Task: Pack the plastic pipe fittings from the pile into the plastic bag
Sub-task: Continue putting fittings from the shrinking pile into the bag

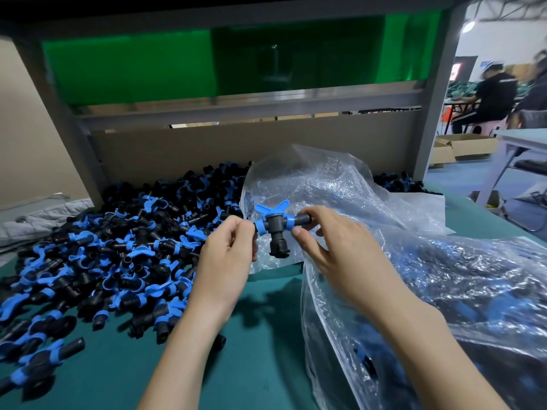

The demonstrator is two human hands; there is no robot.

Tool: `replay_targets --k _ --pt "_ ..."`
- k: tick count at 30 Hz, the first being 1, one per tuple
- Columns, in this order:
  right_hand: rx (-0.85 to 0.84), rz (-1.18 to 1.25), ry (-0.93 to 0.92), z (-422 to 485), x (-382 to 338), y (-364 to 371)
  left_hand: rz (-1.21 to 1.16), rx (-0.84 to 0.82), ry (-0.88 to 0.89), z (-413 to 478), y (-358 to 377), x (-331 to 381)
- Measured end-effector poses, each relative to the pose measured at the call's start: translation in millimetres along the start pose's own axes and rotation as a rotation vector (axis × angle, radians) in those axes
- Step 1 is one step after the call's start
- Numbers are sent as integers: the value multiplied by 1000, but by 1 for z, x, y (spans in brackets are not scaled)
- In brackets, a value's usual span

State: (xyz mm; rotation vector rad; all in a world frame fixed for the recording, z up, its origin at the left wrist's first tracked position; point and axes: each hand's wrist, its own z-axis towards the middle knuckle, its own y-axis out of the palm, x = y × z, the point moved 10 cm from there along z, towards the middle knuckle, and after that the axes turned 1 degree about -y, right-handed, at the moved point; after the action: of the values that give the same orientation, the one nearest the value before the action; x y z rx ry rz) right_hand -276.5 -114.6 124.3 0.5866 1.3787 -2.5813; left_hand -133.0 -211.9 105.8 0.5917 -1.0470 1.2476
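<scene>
The fittings (97,261) are black with bright blue handles. The worktop (260,335) is teal, the bag (444,291) clear, the back panel (133,63) green.

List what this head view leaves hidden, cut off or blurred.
Head view:
Held fitting: its left end hidden inside the left hand's fingers.
Plastic bag: contents blurred by glare and wrinkles; cut off at right edge.
Pile: cut off at left edge, partly hidden behind the bag.

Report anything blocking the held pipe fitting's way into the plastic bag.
Nothing separate blocks it. The left hand and right hand hold the pipe fitting in front of the plastic bag; only the bag's own crumpled film lies there.
</scene>
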Motion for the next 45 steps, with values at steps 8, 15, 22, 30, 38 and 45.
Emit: replay_targets --k 8,15,22,30,38,45 --pt "-11 21 -18 0 -3 -1 109 60 8 0 -7 2" --pt "-42 54 -22 0 -3 -1 522 259 180 -8 -28 32" --pt "-48 376 -74 -1 -20 8 595 257 378 -23 -3 57" --pt "-9 907 52 7 -6 1 379 58 600 -31 17 75" --pt "-192 1440 155 7 -7 13 -101 139 157 -7 -6 35" --pt "-325 1464 157 3 -13 24 -308 -69 83 -8 14 34"
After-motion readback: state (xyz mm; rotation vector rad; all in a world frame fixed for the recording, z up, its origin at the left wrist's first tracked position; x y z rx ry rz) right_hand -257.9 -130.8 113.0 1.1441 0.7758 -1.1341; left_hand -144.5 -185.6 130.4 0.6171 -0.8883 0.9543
